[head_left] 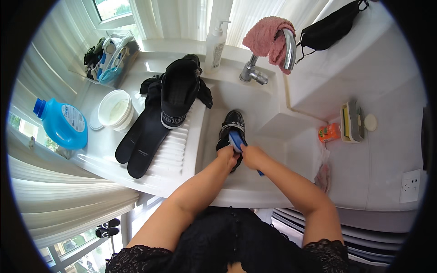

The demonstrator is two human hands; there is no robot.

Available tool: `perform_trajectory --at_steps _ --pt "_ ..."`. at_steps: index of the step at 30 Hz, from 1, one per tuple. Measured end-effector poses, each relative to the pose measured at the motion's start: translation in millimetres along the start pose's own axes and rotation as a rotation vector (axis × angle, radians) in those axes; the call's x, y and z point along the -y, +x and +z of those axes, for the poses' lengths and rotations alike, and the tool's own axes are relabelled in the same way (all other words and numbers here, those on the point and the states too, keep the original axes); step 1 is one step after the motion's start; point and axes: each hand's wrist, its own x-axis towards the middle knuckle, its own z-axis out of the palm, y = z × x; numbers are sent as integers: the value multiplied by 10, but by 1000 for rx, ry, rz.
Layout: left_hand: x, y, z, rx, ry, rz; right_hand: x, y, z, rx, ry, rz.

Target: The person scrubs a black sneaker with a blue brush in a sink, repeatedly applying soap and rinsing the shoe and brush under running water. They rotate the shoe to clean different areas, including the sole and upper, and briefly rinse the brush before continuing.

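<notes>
A black shoe [232, 119] with a light band across it is in the white sink basin [266, 102], its toe pointing away from me. My left hand [227, 155] is closed on the shoe near its opening. In my right hand [253, 157] is a blue brush [236, 139], its head against the shoe just beside my left fingers. The brush's handle end sticks out below my right hand. My hands partly hide the heel end of the shoe. To the left, a second black shoe [180, 88] lies on the ribbed washboard [184, 150], with two black insoles [150, 148] beside it.
A blue detergent bottle [68, 125], a white tub [116, 111] and a clear bin [111, 63] stand at left. Behind are a pump bottle [215, 48] and a faucet [252, 73] with a pink cloth [268, 38]. A black mask [330, 29] and a soap holder [352, 122] are on the right wall.
</notes>
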Motion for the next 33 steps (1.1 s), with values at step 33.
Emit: perform_trajectory --at_steps 33 --pt "-142 -715 242 -95 13 16 -109 -113 -50 33 89 -86"
